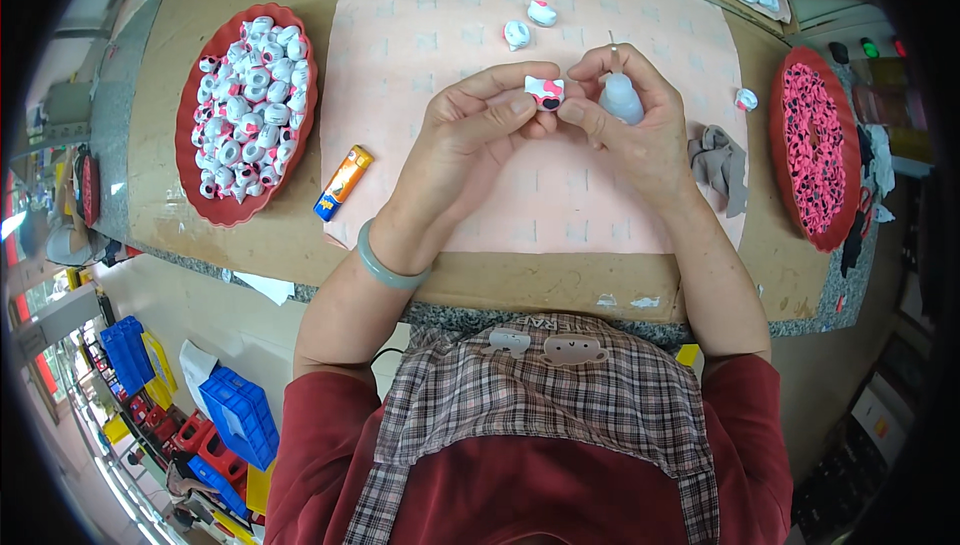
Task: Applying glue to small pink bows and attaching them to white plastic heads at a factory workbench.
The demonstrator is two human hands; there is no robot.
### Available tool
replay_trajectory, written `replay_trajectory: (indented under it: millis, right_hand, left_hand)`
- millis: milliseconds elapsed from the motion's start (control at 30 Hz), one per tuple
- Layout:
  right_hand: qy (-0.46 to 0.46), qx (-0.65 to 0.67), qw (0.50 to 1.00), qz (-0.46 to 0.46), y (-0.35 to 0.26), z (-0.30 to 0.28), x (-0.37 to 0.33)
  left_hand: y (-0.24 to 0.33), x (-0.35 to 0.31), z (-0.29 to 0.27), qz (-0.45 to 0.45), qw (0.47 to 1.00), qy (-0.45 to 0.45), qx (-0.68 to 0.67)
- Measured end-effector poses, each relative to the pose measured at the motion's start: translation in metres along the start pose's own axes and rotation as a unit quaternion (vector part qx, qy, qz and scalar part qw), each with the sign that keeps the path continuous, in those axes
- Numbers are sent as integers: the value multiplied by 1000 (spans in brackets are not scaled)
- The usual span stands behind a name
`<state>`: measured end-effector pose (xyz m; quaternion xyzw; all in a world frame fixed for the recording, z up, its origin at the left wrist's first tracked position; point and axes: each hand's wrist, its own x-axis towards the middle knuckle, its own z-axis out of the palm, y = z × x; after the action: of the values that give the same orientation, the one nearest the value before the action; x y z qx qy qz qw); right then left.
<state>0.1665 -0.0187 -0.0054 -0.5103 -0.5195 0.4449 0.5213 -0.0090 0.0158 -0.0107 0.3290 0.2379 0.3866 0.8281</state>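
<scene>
Between the thumb and fingers of my left hand [452, 135] is a small white figure [543, 91] with pink and black parts, held over the pink sheet [560, 195]. My right hand [650, 110] is wrapped round a small whitish squeeze bottle [622, 101] whose thin needle tip points away from me. The right thumb and forefinger come close to the figure; whether they touch it I cannot tell. Beyond my hands lie two similar white pieces, one nearer [517, 35] and one farther [542, 13].
A red scalloped tray [184, 150] heaped with white pieces stands left; another red tray [850, 160] at right holds pink-and-black parts. An orange-and-blue packet [342, 183] lies by my left forearm. A grey cloth [718, 170] and a single white piece [746, 99] lie right.
</scene>
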Motion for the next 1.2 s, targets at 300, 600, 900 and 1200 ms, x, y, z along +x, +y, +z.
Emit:
replay_trajectory:
  millis: [300,600,900,1200]
  right_hand:
    - [-28,76,997,15,-1,-3,-2]
    - [-21,41,998,-33,7,1,-2]
    - [16,-23,1000,-13,1,9,-7]
    - [-16,62,998,22,-3,7,-3]
  left_hand:
    - [6,0,5,-44,990,-19,-133]
    - [2,-3,10,62,986,-15,157]
    - [-10,-4,14,164,953,75,245]
    - [34,-15,0,253,895,80,359]
